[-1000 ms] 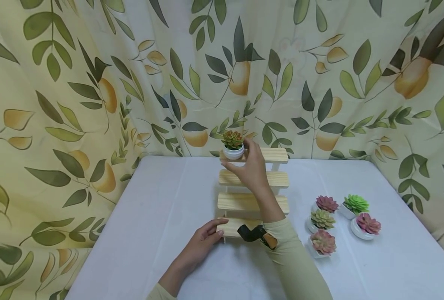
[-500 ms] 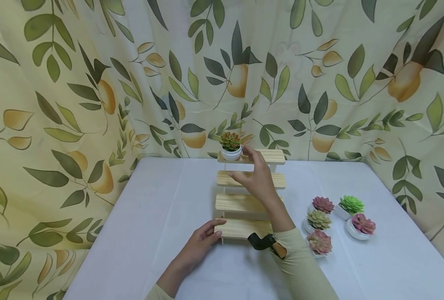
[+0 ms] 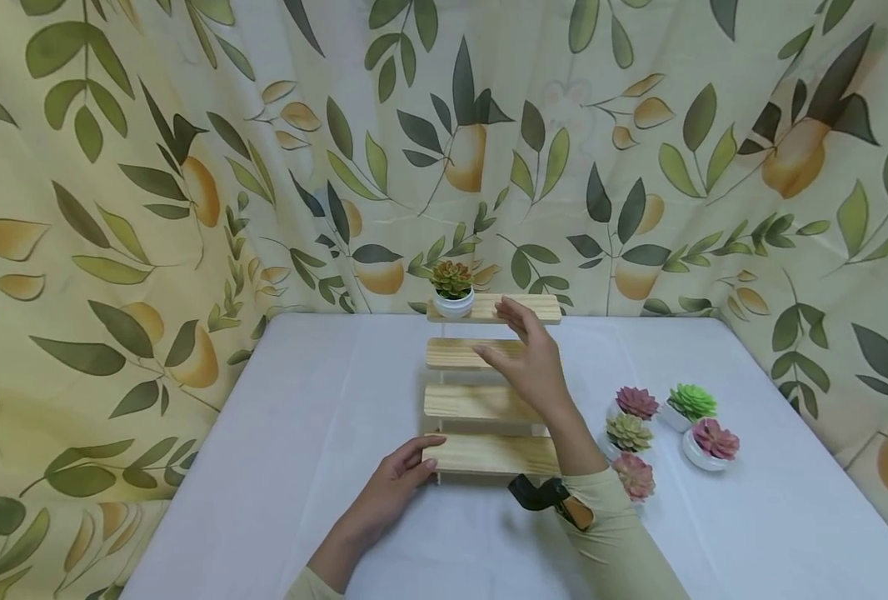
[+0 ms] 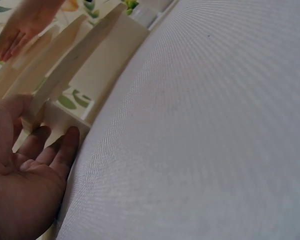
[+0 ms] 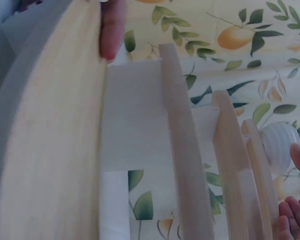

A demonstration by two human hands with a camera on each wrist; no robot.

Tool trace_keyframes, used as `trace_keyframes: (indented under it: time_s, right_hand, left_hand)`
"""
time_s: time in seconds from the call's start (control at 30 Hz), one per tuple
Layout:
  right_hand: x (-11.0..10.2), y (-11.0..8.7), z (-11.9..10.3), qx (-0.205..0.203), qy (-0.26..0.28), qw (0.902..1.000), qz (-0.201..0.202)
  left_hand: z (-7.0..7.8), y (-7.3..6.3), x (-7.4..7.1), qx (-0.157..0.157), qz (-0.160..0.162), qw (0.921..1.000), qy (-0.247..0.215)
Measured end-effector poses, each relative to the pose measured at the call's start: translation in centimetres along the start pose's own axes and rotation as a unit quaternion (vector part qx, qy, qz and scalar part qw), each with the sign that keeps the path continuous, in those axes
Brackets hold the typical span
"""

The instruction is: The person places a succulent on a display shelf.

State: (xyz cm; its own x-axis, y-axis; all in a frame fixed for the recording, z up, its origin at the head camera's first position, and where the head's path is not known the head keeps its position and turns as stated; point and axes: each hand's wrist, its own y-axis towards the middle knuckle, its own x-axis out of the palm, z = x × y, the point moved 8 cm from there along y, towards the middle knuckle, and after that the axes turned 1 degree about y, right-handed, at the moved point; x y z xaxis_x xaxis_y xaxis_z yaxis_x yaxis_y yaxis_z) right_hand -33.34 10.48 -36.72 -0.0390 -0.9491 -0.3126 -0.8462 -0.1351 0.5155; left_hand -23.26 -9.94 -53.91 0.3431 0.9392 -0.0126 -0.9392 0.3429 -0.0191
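Presently, I log one four-tier wooden stand (image 3: 481, 403), the left end of its bottom shelf (image 3: 492, 455) gripped by the left hand (image 3: 393, 482), presumably for steadiness; one green-and-red potted succulent (image 3: 452, 292), upright on the top shelf (image 3: 486, 308), far left, apparently leaving room alongside; the right hand (image 3: 530, 362), empty, thumb and fingers apart; five potted succulents (image 3: 629, 433) on the table (image 3: 324, 400), presumably within reach.

stand (image 3: 489, 454): pale wood, streaked grain; top plant (image 3: 451, 279): green, reddish tips; pot (image 3: 453, 307): white; tabletop (image 3: 339, 400): white, fine weave; curtain (image 3: 444, 158): cream, green leaves, orange fruit; sleeve (image 3: 624, 533): pale olive; lime plant (image 3: 693, 402); sage plant (image 3: 629, 432); mauve plant (image 3: 637, 402); pink plant (image 3: 716, 439); salmon plant (image 3: 635, 476)
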Motion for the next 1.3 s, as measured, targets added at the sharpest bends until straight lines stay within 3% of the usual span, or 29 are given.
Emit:
trace_keyframes:
  time_s: [0.23, 0.67, 1.03, 1.3]
  right_hand:
    - [-1.8, -1.2, 0.1, -0.004, 0.023, 0.9996, 0.018]
    - [-5.9, -5.0, 1.3, 0.02, -0.045, 0.9983, 0.03]
    - [-8.7, -8.7, 2.1, 0.089, -0.115, 0.9886, 0.041]
    - [-10.1, -10.8, 2.4, 0.117, -0.145, 0.9818, 0.035]
  left_hand:
    - [0.3, -0.1, -0.2, 0.001, -0.002, 1.0, -0.008]
    - [0.3, 0.1, 0.0, 0.002, -0.009, 0.9999, -0.01]
    - [0.0, 0.0, 0.1, -0.01, -0.007, 0.9999, -0.012]
    - [0.2, -0.2, 0.1, -0.008, -0.006, 0.9999, -0.011]
